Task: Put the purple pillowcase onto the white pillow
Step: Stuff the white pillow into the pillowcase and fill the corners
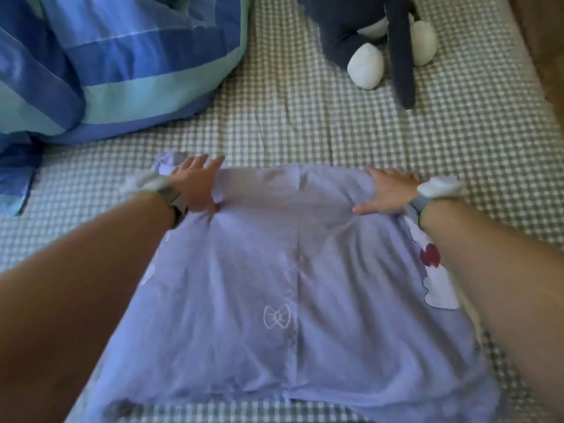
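The purple pillowcase [274,270] lies spread flat on the checked bed, with a white bow outline near its middle and a white-and-red print at its right edge. It looks slightly padded, and the white pillow itself is hidden from view. My left hand [195,184] lies palm down on the far left corner, fingers spread and thumb pressing into bunched fabric. My right hand [387,193] lies palm down on the far right corner with its thumb stretched out. Both wrists carry a grey band.
A blue and teal striped duvet [116,65] is heaped at the far left. A dark plush toy with white feet [381,41] sits at the far right. The grey checked sheet [305,126] covers the bed, and a brown edge [543,56] borders it at the right.
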`<state>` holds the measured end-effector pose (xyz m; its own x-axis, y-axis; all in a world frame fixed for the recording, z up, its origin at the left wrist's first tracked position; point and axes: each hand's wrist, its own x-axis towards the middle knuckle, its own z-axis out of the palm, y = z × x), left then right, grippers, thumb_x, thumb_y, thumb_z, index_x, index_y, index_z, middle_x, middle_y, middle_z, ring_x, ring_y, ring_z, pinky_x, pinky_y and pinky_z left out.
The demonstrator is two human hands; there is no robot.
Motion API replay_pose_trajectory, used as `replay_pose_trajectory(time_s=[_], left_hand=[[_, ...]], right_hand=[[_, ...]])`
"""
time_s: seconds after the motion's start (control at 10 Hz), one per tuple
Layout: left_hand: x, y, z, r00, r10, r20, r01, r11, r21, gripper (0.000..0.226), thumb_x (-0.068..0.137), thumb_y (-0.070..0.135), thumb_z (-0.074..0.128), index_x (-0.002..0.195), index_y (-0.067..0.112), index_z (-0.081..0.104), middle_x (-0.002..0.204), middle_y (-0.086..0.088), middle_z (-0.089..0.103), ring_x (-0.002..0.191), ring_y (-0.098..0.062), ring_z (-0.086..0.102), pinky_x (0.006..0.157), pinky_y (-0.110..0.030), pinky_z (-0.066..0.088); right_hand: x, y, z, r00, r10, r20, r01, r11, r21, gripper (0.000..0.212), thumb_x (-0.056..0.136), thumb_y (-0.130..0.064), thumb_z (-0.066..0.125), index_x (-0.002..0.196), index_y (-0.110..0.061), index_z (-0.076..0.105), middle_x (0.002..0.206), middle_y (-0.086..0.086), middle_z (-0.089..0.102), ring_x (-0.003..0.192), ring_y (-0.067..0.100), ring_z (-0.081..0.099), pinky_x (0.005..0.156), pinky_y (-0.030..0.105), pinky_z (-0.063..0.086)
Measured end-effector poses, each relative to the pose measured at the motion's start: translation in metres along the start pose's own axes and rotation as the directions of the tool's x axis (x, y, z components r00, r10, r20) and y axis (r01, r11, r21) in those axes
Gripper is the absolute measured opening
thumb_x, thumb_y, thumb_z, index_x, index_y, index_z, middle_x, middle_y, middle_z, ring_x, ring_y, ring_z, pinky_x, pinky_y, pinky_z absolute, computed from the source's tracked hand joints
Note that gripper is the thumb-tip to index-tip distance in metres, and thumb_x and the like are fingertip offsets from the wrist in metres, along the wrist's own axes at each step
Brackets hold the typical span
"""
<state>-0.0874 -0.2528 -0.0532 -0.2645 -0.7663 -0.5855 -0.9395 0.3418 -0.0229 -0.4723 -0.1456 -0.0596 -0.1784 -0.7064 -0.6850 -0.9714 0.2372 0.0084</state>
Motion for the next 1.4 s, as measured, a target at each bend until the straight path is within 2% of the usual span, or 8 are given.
replay_pose_trajectory(time_s=[0.1,0.4,0.6,0.9,1.0,1.1,1.2,1.4], left_hand=[[0.047,0.007,0.002,0.967,0.041,0.252,-0.067,0.993,0.094,0.114,0.062,0.05,0.09,0.151,0.014,0.028,0.143,-0.015,0.051,0.13,-0.034,0.049,0.109,-0.04,0.038],[-0.096,0.004,-0.039,0.991,0.136,0.006,-0.136,0.982,0.132,0.048,0.072,0.068,0.059,0.11,0.041,0.052,0.112,0.003,0.066,0.101,-0.026,0.064,0.078,-0.035,0.049],[-0.169,-0.014,-0.218,0.898,0.14,-0.417,-0.115,0.99,0.085,0.049,0.071,0.071,0.067,0.103,0.036,0.052,0.106,-0.003,0.068,0.099,-0.033,0.066,0.075,-0.033,0.045],[-0.218,0.006,-0.079,0.614,0.345,-0.71,-0.287,0.936,0.206,0.005,0.074,0.021,0.059,0.073,0.023,0.063,0.061,0.0,0.062,0.053,-0.028,0.062,0.054,-0.035,0.047],[-0.245,0.004,0.055,0.789,0.393,-0.473,-0.408,0.91,0.076,0.011,0.079,0.026,0.055,0.077,0.026,0.066,0.069,0.004,0.066,0.06,-0.023,0.065,0.06,-0.032,0.052],[-0.277,-0.014,0.183,0.934,0.336,0.125,-0.328,0.941,-0.078,0.014,0.077,0.036,0.079,0.087,0.032,0.07,0.089,0.009,0.073,0.078,-0.009,0.069,0.066,-0.026,0.057],[-0.273,0.002,0.158,0.83,0.416,0.371,-0.288,0.89,-0.353,0.023,0.087,0.009,0.07,0.104,0.023,0.064,0.107,-0.014,0.072,0.098,-0.023,0.061,0.085,-0.033,0.045],[-0.218,0.014,0.098,0.991,-0.12,-0.066,0.085,0.917,-0.39,0.025,0.097,0.029,0.05,0.119,0.019,0.056,0.117,-0.009,0.062,0.105,-0.032,0.06,0.081,-0.037,0.048]], right_hand=[[0.023,0.001,0.026,0.995,-0.022,0.093,0.012,0.995,0.102,0.099,0.055,-0.083,0.069,0.133,-0.024,0.053,0.128,0.0,0.063,0.107,0.025,0.061,0.097,0.037,0.049],[-0.104,-0.014,-0.02,0.995,-0.051,-0.085,0.053,0.998,0.02,0.044,0.084,-0.06,0.065,0.093,-0.018,0.059,0.097,-0.002,0.068,0.08,0.021,0.063,0.073,0.032,0.051],[-0.188,-0.007,-0.193,0.51,-0.09,-0.855,-0.127,0.976,-0.179,0.04,0.095,-0.06,0.024,0.078,-0.032,0.047,0.055,-0.004,0.038,0.046,0.015,0.037,0.041,0.023,0.025],[-0.212,0.029,-0.066,0.612,-0.234,-0.756,0.117,0.972,-0.206,0.026,0.064,-0.007,0.073,0.08,-0.021,0.057,0.062,0.004,0.062,0.056,0.031,0.06,0.062,0.036,0.039],[-0.23,0.023,0.05,0.851,-0.215,-0.479,0.151,0.974,-0.168,0.032,0.057,-0.016,0.078,0.087,-0.02,0.065,0.069,0.002,0.066,0.063,0.029,0.065,0.06,0.034,0.046],[-0.251,0.014,0.155,0.938,-0.192,0.289,0.214,0.976,-0.045,0.015,0.096,-0.03,0.052,0.1,-0.018,0.059,0.095,0.008,0.062,0.091,0.028,0.063,0.073,0.031,0.048],[-0.238,0.012,0.172,0.985,-0.001,0.173,-0.022,0.991,0.132,0.027,0.1,-0.027,0.04,0.074,-0.021,0.044,0.075,-0.003,0.049,0.079,0.021,0.059,0.057,0.028,0.037],[-0.183,-0.02,0.108,0.985,0.127,-0.113,-0.074,0.918,0.389,0.012,0.095,-0.016,0.046,0.101,-0.018,0.056,0.113,0.01,0.055,0.088,0.025,0.056,0.077,0.03,0.043]])
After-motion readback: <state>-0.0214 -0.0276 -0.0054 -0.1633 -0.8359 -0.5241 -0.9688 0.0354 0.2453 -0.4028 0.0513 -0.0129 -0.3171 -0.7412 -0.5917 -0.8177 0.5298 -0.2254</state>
